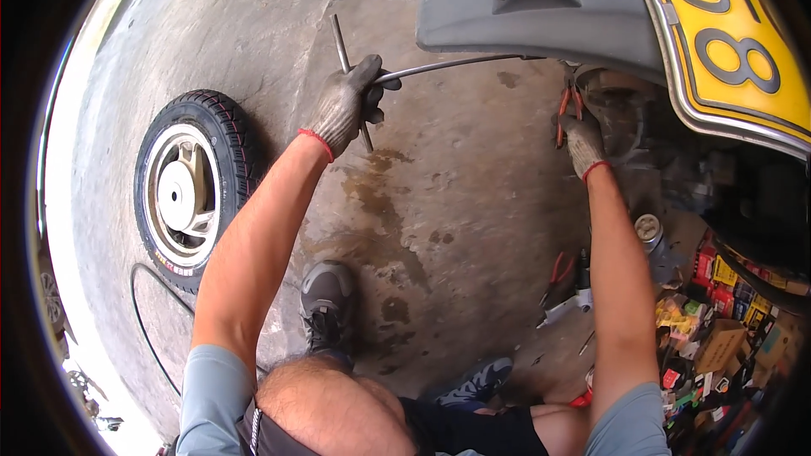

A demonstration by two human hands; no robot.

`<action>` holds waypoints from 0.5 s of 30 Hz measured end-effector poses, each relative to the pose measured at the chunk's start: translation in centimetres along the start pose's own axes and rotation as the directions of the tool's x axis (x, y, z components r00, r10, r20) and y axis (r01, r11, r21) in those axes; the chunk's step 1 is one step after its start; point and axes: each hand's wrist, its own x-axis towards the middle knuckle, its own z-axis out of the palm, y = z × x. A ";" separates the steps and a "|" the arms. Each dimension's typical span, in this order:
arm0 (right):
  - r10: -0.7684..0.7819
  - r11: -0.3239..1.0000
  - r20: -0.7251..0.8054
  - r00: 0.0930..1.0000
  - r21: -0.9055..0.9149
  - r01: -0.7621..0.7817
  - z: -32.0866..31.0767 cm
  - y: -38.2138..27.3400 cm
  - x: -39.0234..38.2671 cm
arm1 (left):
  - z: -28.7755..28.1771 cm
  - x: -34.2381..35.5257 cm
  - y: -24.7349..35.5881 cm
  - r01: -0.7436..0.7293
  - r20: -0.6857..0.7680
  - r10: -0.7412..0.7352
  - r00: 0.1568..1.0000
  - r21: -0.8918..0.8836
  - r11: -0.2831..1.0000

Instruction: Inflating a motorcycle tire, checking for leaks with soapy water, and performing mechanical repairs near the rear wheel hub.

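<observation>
While L hand (pixel 348 105) sits fwd w/ T-bar (pixel 448 64) held, R hand (pixel 585 139) outstretched, clasping pliers (pixel 563 105).

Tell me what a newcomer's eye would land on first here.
Probably the bright yellow number plate at upper right, beside the grey fender. Next, likely the tyred wheel on the floor at left. Between them, the gloved left hand grips a T-shaped metal tool, and the gloved right hand holds orange-handled pliers.
</observation>
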 end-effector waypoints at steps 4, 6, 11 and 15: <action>0.014 1.000 0.003 1.000 0.012 -0.014 0.2 -0.5 -0.4 | 0.4 1.4 0.8 -0.030 -0.014 0.031 0.999 0.081 0.996; 0.037 0.999 0.007 0.999 0.003 -0.037 0.1 -0.7 -0.5 | 0.2 1.9 1.4 -0.048 0.034 0.044 0.998 0.134 0.990; -0.025 0.995 -0.021 0.999 -0.099 0.023 0.0 -1.0 -0.5 | -1.3 2.0 2.2 -0.055 -0.015 0.060 0.998 0.230 0.972; 0.002 0.996 -0.029 1.000 -0.084 -0.004 0.3 -1.1 -0.6 | -2.0 2.0 1.7 -0.004 0.005 0.003 1.000 0.151 0.989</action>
